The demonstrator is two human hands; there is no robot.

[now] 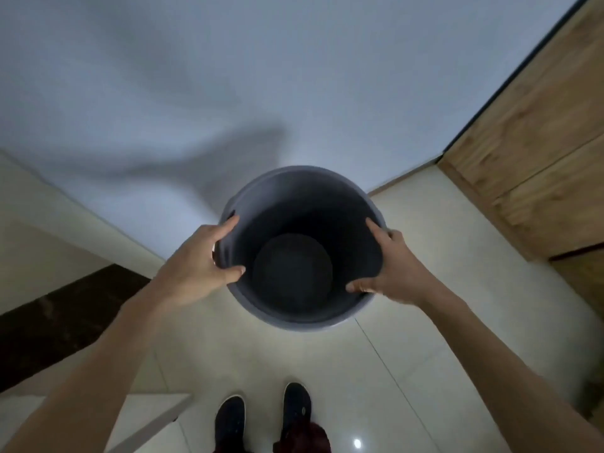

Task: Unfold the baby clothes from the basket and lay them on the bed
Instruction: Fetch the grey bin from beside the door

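Plainly, the bed (228, 76) is the largest thing here. Its pale sheet fills the view from nine o'clock round to two. The tiled floor (408, 256) takes the lower half, and a wooden cabinet (539, 142) stands at three o'clock.

The basket (294, 318), round and grey, sits at the centre between the two hands. Its mouth faces straight up at the camera, so its long axis runs upright. Its twelve o'clock rim overlaps the bed's edge, and the rest hangs over the floor. The inside is dark, and I can make out no baby clothes there, nor any on the sheet.

The left hand (199, 266) grips the rim at nine o'clock and the right hand (395, 269) at three. Each has its thumb hooked inside and its fingers wrapped round the wall. Both forearms reach forward, and neither hand is nearer the bed. The bed lies at twelve o'clock from the hands, so I judge any next move goes forward.

Dark shoes (295, 407) stand at six o'clock.
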